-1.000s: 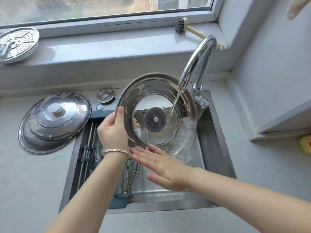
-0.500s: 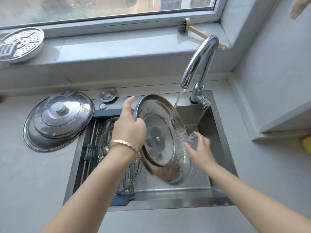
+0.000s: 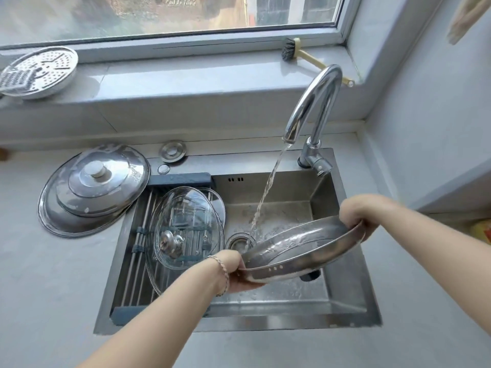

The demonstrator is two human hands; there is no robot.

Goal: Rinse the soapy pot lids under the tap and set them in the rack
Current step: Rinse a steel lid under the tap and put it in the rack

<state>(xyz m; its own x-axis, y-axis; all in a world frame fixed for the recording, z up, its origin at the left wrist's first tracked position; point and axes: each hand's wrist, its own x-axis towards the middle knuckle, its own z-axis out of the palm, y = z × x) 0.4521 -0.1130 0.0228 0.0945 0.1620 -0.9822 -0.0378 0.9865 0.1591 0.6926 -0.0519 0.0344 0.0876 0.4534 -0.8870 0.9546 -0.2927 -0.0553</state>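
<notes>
I hold a steel pot lid (image 3: pixel 297 248) nearly flat over the sink (image 3: pixel 342 301), underside up, its black knob pointing down. My left hand (image 3: pixel 236 272) grips its near left rim and my right hand (image 3: pixel 356 216) grips its far right rim. Water from the tap (image 3: pixel 316 102) runs past the lid's left edge toward the drain (image 3: pixel 236 241). Two glass lids (image 3: pixel 186 227) lie on the roll-up rack (image 3: pixel 138 248) across the sink's left half. Soapy steel lids (image 3: pixel 93 189) are stacked on the counter left of the sink.
A perforated steamer plate (image 3: pixel 39 71) with a grater sits on the windowsill at the left. A dish brush (image 3: pixel 295 53) lies on the sill behind the tap. A small round steel cap (image 3: pixel 172 152) rests behind the sink. A yellow object (image 3: pixel 482 232) shows at the right edge.
The lid went from upright under the stream to nearly flat and lower. My right hand moved from under the water to take hold of the far rim. My left hand shifted to the near rim.
</notes>
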